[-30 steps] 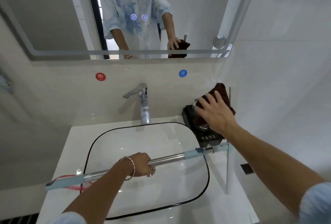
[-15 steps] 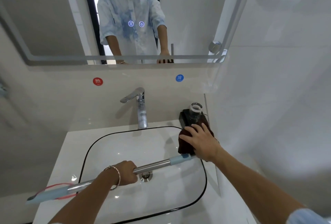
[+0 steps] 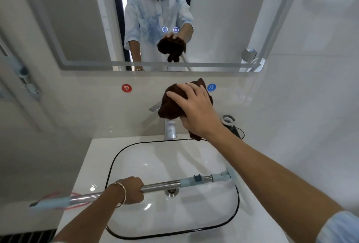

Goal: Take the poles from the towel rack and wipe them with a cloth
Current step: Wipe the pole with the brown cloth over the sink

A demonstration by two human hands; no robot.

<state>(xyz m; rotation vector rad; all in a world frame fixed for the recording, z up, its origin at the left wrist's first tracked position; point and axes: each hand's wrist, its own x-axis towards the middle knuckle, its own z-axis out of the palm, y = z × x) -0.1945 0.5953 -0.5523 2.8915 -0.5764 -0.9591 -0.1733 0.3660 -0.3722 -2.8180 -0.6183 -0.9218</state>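
A chrome pole (image 3: 161,186) with pale blue plastic ends lies level across the white sink (image 3: 136,221). My left hand (image 3: 132,190) grips it near its middle. Red elastic loops hang off the pole's left end. My right hand (image 3: 194,108) holds a bunched dark brown cloth (image 3: 171,104) in the air above the tap (image 3: 170,128), well clear of the pole. The mirror (image 3: 87,29) repeats the hand and cloth.
A pale blue wall bracket (image 3: 25,79) hangs on the left wall. A small dark device with a round clear top (image 3: 228,121) stands at the back right of the counter. Red and blue hot and cold stickers mark the wall behind the tap.
My right hand lifted the brown cloth from the pole's right end and carried it up and left over the tap. The pole shifted a little to the right.
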